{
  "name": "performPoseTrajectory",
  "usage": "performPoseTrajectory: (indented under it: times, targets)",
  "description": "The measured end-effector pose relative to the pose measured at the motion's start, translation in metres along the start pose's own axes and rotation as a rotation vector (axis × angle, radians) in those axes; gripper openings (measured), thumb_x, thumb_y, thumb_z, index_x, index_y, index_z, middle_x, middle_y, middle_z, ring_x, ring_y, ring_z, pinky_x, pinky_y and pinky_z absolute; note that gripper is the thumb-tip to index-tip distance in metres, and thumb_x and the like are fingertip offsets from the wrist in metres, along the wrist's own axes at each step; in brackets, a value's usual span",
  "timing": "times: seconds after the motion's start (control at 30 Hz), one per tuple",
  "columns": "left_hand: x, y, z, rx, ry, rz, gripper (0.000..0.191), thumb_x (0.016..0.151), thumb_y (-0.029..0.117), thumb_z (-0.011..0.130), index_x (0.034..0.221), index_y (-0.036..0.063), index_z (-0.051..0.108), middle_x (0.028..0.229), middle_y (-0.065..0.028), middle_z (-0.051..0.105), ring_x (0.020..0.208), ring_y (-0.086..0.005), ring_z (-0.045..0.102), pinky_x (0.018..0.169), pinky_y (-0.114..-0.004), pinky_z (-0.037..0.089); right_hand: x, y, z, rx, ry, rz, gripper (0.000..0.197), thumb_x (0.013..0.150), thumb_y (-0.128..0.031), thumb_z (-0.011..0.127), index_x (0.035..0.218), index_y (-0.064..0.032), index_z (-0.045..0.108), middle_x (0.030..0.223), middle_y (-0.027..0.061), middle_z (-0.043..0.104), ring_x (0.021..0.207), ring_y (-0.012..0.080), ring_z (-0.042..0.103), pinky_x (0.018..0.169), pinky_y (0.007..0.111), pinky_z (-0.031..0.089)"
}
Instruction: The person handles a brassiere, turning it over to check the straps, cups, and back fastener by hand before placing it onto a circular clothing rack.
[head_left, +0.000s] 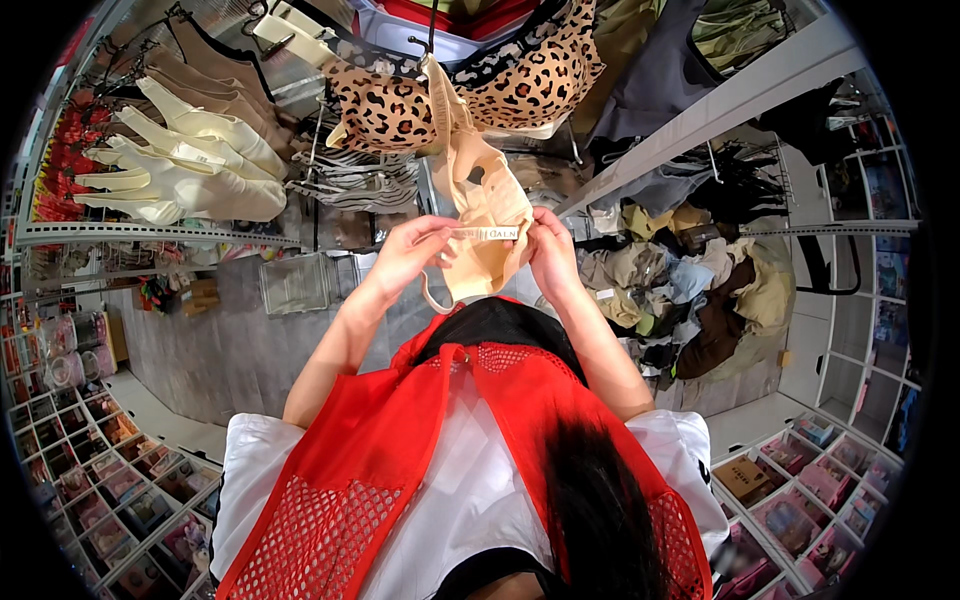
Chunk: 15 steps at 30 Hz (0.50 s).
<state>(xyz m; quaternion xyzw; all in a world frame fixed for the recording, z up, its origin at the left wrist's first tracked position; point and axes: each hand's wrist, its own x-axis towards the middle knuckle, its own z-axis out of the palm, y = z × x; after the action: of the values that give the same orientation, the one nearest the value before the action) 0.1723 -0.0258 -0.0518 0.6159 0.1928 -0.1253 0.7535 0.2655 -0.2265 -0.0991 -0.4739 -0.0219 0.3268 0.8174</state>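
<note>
A beige bra (487, 187) hangs down in front of me, its upper strap reaching a metal hook (426, 43). Near its lower part runs a pale label strip (491, 234) bearing writing. My left hand (412, 251) pinches the left end of this strip between thumb and fingers. On the other side, my right hand (553, 247) grips the edge of the fabric. A thin loose strap (431, 296) curves below my left hand. Behind the beige bra hangs a leopard-print bra (517, 75) with black lace trim.
Cream bras (202, 180) hang at the left, with striped garments (360, 176) beside them. A slanting white metal post (720, 97) stands at the right. Clear plastic bins (296, 285) sit on the floor at left; a heap of clothes (675, 292) lies at right. Compartment shelves (112, 487) hold packages.
</note>
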Motion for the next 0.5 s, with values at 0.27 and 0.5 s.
performPoseTrajectory:
  times: [0.27, 0.5]
  targets:
    - [0.026, 0.019, 0.037, -0.079, 0.113, 0.062, 0.042, 0.093, 0.026, 0.047, 0.126, 0.0008, 0.039, 0.113, -0.0063, 0.054, 0.104, -0.0135, 0.049, 0.09, -0.027, 0.04, -0.016, -0.014, 0.023, -0.842, 0.012, -0.463, 0.015, 0.076, 0.003, 0.05, 0.087, 0.0, 0.06, 0.077, 0.0042, 0.053, 0.064, 0.0135, 0.052, 0.057, 0.025, 0.042]
    - [0.033, 0.024, 0.048, 0.114, -0.025, 0.117, 0.02, 0.09, 0.013, 0.05, 0.106, 0.0007, 0.053, 0.087, 0.0031, 0.058, 0.073, -0.0036, 0.049, 0.063, -0.018, 0.039, -0.03, -0.023, 0.035, -0.958, 0.098, -0.619, 0.019, 0.073, 0.0, 0.058, 0.092, -0.0014, 0.058, 0.082, 0.0088, 0.051, 0.064, 0.0193, 0.052, 0.06, 0.029, 0.045]
